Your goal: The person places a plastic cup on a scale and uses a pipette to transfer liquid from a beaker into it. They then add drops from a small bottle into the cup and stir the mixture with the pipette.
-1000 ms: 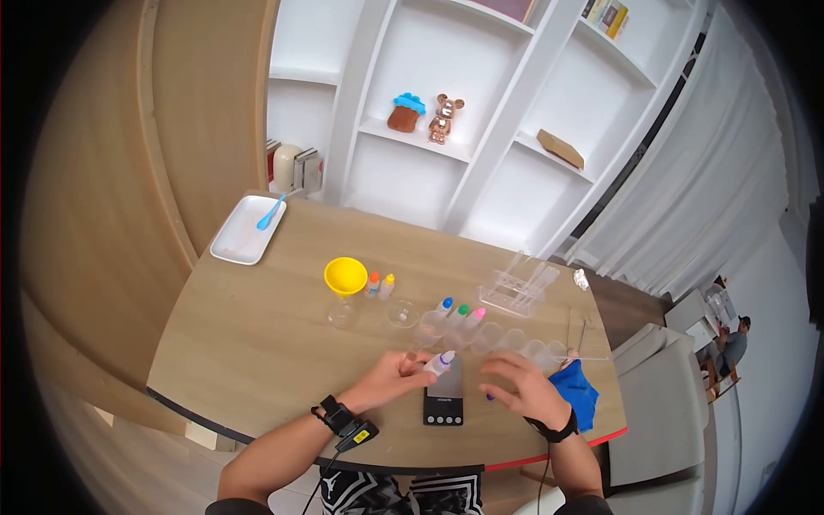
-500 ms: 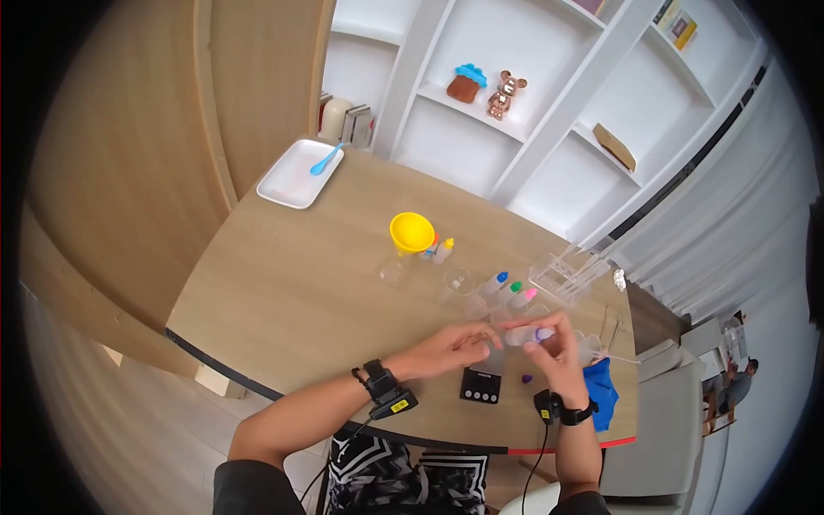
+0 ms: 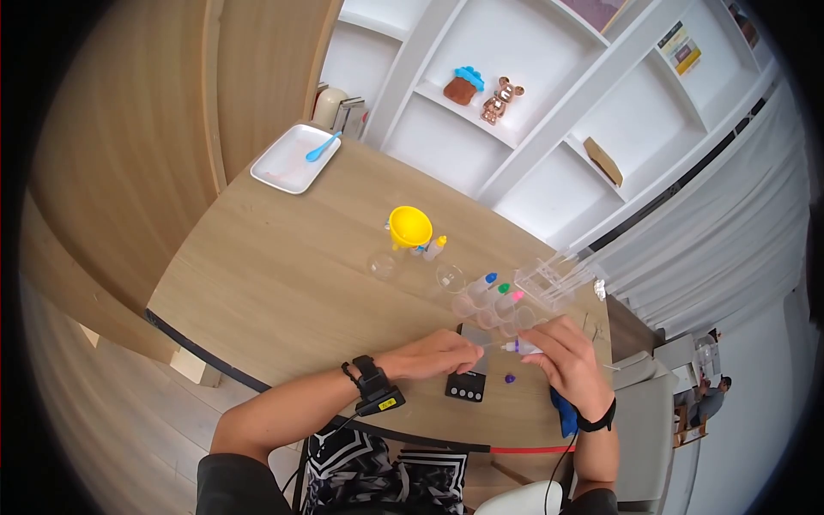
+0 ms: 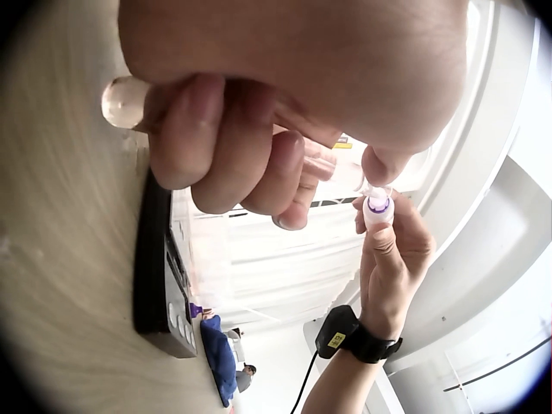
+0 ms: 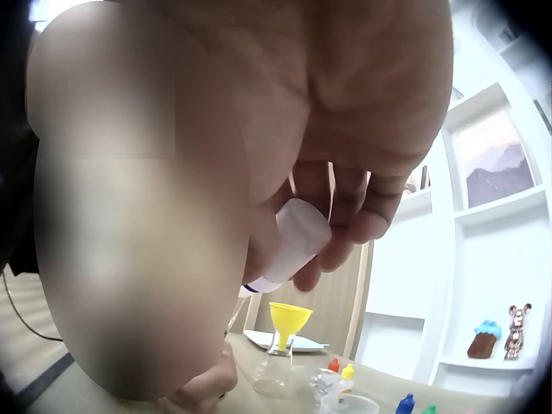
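My right hand [image 3: 573, 365] holds a small translucent squeeze bottle [image 5: 302, 233] with a purple collar, tipped on its side so its nozzle points at my left hand [image 3: 442, 354]. The fingers of that left hand are curled round a clear tube [image 4: 125, 102] whose rounded end sticks out by the little-finger side. Its other end meets the bottle's nozzle in the left wrist view. Below my left hand lies a black digital scale [image 3: 464, 386]. The loose purple cap [image 3: 510, 378] rests on the table, right of the scale.
Behind the hands stand plastic cups [image 3: 487, 316] and bottles with blue, green [image 3: 503, 289] and pink caps. Further back are a clear tube rack [image 3: 549, 281], a yellow funnel [image 3: 410, 227] on a flask [image 3: 382, 265], and a white tray [image 3: 287, 176]. A blue cloth [image 3: 563, 414] lies at right.
The bottle has passed from my left hand to my right, which has turned its nozzle leftward. My left hand now grips the clear tube in front of it. The head view has shifted.
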`<state>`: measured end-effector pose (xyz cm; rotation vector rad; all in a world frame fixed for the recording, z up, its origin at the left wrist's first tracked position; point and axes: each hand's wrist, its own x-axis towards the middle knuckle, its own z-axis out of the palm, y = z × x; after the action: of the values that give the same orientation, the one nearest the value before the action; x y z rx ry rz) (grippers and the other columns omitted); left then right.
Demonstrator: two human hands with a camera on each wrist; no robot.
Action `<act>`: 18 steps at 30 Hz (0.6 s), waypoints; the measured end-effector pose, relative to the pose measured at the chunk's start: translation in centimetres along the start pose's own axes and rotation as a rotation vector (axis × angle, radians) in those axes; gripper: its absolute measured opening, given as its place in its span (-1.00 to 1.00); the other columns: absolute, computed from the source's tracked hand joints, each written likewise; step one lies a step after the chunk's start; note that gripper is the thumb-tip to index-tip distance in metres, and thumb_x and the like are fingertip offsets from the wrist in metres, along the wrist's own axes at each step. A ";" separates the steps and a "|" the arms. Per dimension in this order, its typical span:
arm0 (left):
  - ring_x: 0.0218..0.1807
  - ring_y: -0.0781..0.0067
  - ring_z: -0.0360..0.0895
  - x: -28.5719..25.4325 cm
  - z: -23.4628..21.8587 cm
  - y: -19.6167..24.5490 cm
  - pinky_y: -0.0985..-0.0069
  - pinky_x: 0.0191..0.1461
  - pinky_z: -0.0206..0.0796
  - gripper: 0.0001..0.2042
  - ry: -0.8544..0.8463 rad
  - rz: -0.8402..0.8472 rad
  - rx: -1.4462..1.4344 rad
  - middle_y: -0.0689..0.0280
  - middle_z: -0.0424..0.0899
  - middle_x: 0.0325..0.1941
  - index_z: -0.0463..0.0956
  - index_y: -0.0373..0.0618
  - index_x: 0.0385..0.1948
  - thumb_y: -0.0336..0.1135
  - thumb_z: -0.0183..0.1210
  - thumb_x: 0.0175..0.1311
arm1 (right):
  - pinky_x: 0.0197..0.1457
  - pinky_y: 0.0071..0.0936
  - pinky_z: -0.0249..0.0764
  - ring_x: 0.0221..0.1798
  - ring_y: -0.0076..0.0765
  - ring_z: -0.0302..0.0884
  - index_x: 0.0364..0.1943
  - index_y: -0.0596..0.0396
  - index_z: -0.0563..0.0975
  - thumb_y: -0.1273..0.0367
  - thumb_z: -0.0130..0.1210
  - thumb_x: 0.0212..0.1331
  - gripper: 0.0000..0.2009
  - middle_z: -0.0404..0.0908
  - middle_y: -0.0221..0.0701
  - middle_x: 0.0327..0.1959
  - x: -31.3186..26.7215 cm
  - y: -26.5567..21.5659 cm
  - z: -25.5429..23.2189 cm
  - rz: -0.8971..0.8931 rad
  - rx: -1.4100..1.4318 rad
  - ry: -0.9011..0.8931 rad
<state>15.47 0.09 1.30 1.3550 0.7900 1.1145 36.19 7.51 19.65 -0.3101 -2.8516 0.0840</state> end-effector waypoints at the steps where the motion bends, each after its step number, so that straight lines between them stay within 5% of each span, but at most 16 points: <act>1: -0.47 0.61 0.18 0.0 0.0 -0.1 0.49 -0.37 0.07 -0.46 0.001 0.004 0.010 0.50 0.27 -0.59 0.37 -0.05 -0.60 0.11 -0.06 0.61 | -0.02 -0.21 0.51 -0.12 -0.10 0.57 -0.03 0.18 0.70 0.42 0.44 0.00 -0.62 0.68 -0.31 -0.15 0.1 -0.2 -0.1 -0.031 -0.049 0.002; 18: -0.49 0.60 0.19 -0.1 0.1 0.1 0.46 -0.40 0.05 -0.45 -0.002 -0.005 0.014 0.47 0.30 -0.61 0.38 -0.08 -0.61 0.14 -0.03 0.57 | -0.21 -0.31 0.41 -0.26 -0.23 0.56 -0.14 0.20 0.71 0.49 0.42 -0.11 -0.65 0.63 -0.38 -0.36 0.2 -0.4 0.0 -0.140 -0.171 0.038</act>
<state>15.49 -0.06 1.37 1.3646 0.8011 1.1056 35.93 7.21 19.75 -0.1438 -2.8382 -0.1925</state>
